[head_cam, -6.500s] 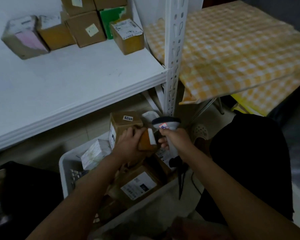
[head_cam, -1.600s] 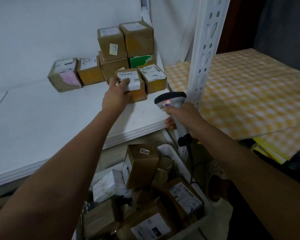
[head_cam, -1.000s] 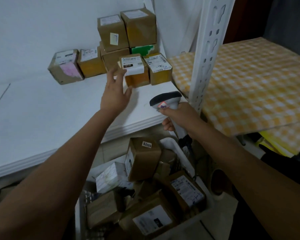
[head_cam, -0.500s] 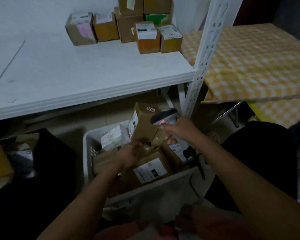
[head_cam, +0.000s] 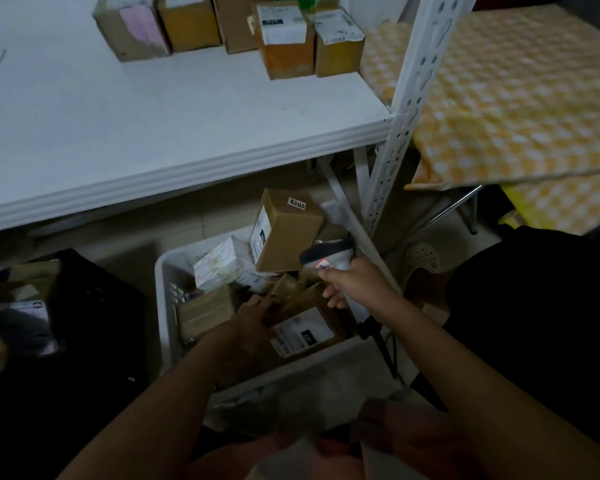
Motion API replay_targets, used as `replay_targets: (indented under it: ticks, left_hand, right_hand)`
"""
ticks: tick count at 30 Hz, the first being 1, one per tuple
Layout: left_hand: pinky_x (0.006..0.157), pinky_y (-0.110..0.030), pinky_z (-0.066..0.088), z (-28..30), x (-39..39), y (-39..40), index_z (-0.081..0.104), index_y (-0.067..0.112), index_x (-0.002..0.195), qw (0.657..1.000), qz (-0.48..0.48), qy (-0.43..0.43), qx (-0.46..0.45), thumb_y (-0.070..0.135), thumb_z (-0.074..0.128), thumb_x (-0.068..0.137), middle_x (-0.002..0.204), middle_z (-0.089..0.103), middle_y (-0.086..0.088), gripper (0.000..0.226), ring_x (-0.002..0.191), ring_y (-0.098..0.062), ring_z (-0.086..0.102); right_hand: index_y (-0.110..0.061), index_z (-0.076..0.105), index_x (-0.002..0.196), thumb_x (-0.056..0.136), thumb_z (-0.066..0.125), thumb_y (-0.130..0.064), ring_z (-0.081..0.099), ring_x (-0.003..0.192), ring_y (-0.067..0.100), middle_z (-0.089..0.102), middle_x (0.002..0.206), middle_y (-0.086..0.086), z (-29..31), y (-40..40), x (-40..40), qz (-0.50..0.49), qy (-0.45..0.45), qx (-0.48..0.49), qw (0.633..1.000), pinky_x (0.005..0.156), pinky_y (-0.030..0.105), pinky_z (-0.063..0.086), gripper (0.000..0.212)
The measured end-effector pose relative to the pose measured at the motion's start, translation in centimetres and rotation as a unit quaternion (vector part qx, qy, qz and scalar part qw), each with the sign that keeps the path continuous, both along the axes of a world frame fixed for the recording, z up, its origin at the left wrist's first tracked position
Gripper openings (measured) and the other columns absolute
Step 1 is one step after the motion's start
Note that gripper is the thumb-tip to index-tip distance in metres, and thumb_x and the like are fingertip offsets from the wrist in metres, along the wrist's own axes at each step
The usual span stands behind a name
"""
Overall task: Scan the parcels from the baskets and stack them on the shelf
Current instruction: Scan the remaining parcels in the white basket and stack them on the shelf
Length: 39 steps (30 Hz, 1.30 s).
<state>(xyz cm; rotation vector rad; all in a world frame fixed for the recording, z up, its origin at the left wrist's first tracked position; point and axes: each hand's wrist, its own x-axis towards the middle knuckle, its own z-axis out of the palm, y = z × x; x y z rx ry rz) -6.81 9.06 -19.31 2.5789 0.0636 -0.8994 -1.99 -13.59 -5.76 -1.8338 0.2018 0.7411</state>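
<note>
A white basket (head_cam: 163, 299) on the floor under the shelf holds several cardboard parcels. My left hand (head_cam: 255, 311) is down inside it, fingers curled round a small brown parcel (head_cam: 286, 289) among the others. My right hand (head_cam: 352, 284) grips the handle of a grey barcode scanner (head_cam: 328, 255), held just above the basket's right side. A taller brown box (head_cam: 288, 230) with a "6205" label stands at the basket's back. On the white shelf (head_cam: 187, 133), several scanned parcels (head_cam: 284, 39) sit in a group at the far right.
A white perforated shelf post (head_cam: 400, 116) rises right of the basket. A yellow checked cloth (head_cam: 520, 91) covers a table at the right. A black crate (head_cam: 94, 306) with parcels stands left of the basket. The scanner cable (head_cam: 383, 344) hangs down by the basket.
My left hand let go of the orange parcel on the shelf, dropped into the basket and closed on a small brown parcel. The scanner hand came down with it. The view tilted downward.
</note>
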Motion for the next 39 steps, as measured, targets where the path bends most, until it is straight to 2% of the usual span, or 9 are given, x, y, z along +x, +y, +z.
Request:
replay_targets:
  ticks: [7,13,17,20,23,27,30,34,39]
  left_hand:
    - [0.108,-0.034,0.036,1.5,0.4,-0.3,0.04,0.029,0.15,0.998,-0.036,0.027,0.039,0.037,0.074,0.086,0.145,0.035,-0.012,0.073,0.132,-0.032,0.037]
    - [0.093,-0.026,0.045,9.5,-0.8,2.4,0.053,0.04,0.127,0.979,0.085,-0.025,-0.185,0.038,0.071,0.09,0.124,0.057,0.016,0.041,0.116,-0.008,0.055]
    - [0.09,-0.042,0.059,14.9,-2.0,3.5,0.06,0.036,0.12,0.919,0.238,-0.051,-0.31,0.055,0.065,0.089,0.11,0.075,0.003,0.037,0.1,-0.014,0.073]
    - [0.099,-0.047,0.054,17.3,-2.8,3.8,0.063,0.029,0.12,0.885,0.302,-0.05,-0.352,0.071,0.068,0.078,0.11,0.076,-0.002,0.059,0.103,-0.021,0.073]
    - [0.103,-0.047,0.052,19.0,-3.7,3.4,0.061,0.016,0.13,0.808,0.369,-0.014,-0.459,0.056,0.076,0.079,0.119,0.073,-0.01,0.067,0.112,-0.026,0.069]
    - [0.075,-0.037,0.063,22.0,-4.5,2.7,0.059,0.006,0.133,0.668,0.418,-0.024,-0.615,0.031,0.066,0.086,0.123,0.069,-0.019,0.054,0.095,-0.026,0.074]
    - [0.077,-0.044,0.063,22.8,-4.2,2.4,0.046,0.011,0.146,0.563,0.406,-0.046,-0.719,0.02,0.087,0.073,0.135,0.061,-0.02,0.084,0.108,-0.032,0.069]
    - [0.073,-0.049,0.063,23.1,-2.9,1.0,0.04,0.021,0.144,0.573,0.396,-0.069,-0.714,0.01,0.078,0.076,0.135,0.063,-0.018,0.079,0.119,-0.038,0.063]
    - [0.091,-0.039,0.058,24.0,-0.9,0.9,0.052,0.001,0.139,0.61,0.4,-0.117,-0.674,0.013,0.068,0.082,0.133,0.064,-0.018,0.06,0.125,-0.03,0.06]
  right_hand:
    - [-0.001,0.066,0.097,0.094,0.064,-0.023,0.061,0.047,0.014,0.069,0.069,0.009,0.1,-0.5,0.1,-0.029,0.015,0.004,0.999,0.045,0.02,0.049,0.022]
    - [-0.004,0.066,0.092,0.095,0.064,-0.021,0.06,0.047,0.013,0.068,0.068,0.009,1.0,-0.7,0.2,-0.077,-0.016,0.033,0.996,0.046,0.02,0.048,0.018]
    - [-0.01,0.067,0.081,0.093,0.066,-0.021,0.062,0.052,0.018,0.068,0.067,0.009,2.2,0.1,0.1,-0.13,-0.079,0.08,0.985,0.05,0.025,0.048,0.017]
    - [-0.012,0.067,0.075,0.093,0.066,-0.02,0.062,0.051,0.018,0.068,0.063,0.006,3.7,0.5,-0.3,-0.144,-0.157,0.093,0.972,0.054,0.029,0.05,0.02]
    - [-0.009,0.067,0.07,0.093,0.067,-0.02,0.061,0.045,0.012,0.067,0.054,0.0,5.4,0.7,-0.7,-0.16,-0.222,0.108,0.956,0.048,0.026,0.049,0.025]
    - [-0.01,0.066,0.069,0.093,0.067,-0.021,0.061,0.045,0.01,0.066,0.052,-0.004,7.5,0.7,-0.8,-0.19,-0.268,0.132,0.935,0.05,0.027,0.051,0.027]
    - [-0.013,0.066,0.072,0.093,0.067,-0.021,0.063,0.049,0.011,0.067,0.054,-0.004,8.4,0.8,-0.6,-0.185,-0.28,0.141,0.931,0.059,0.034,0.054,0.023]
    - [-0.014,0.066,0.076,0.093,0.066,-0.023,0.064,0.051,0.014,0.068,0.058,-0.001,9.8,1.4,-0.3,-0.159,-0.296,0.126,0.933,0.061,0.036,0.053,0.019]
    - [-0.007,0.069,0.083,0.094,0.066,-0.025,0.062,0.046,0.014,0.069,0.061,0.001,13.6,1.7,1.8,-0.105,-0.352,0.122,0.922,0.053,0.029,0.052,0.021]
